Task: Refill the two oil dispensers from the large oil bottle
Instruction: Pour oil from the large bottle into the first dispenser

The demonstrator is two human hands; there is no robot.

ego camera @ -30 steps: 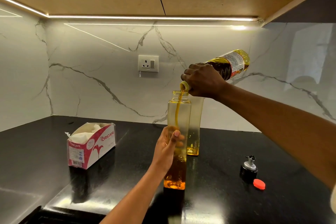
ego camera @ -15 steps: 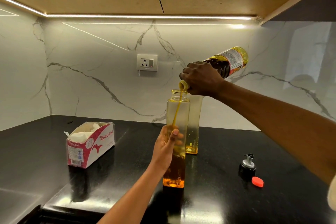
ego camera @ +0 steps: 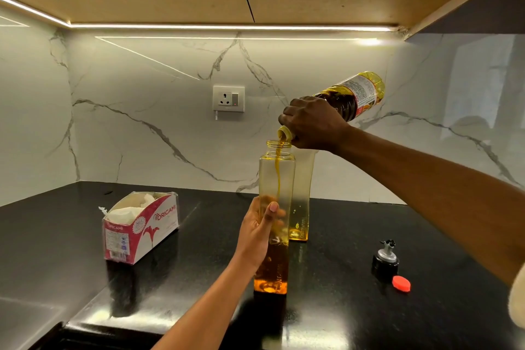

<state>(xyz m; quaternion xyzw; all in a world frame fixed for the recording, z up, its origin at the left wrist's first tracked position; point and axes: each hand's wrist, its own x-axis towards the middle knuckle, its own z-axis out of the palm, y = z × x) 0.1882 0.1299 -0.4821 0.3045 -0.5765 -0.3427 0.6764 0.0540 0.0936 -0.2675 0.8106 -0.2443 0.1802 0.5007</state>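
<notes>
the left hand (ego camera: 257, 231) grips the near dispenser (ego camera: 276, 179) to steady it while the right hand (ego camera: 312, 125), wrapped round the tilted oil bottle (ego camera: 355, 94), pours just above its mouth.

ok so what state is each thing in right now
big bottle: tilted, uncapped, pouring, gripped by right hand
front dispenser: upright, open, partly filled, held by left hand
back dispenser: upright, nearly empty
spout cap: off, on counter
red cap: off, on counter
tissue box: open
</notes>
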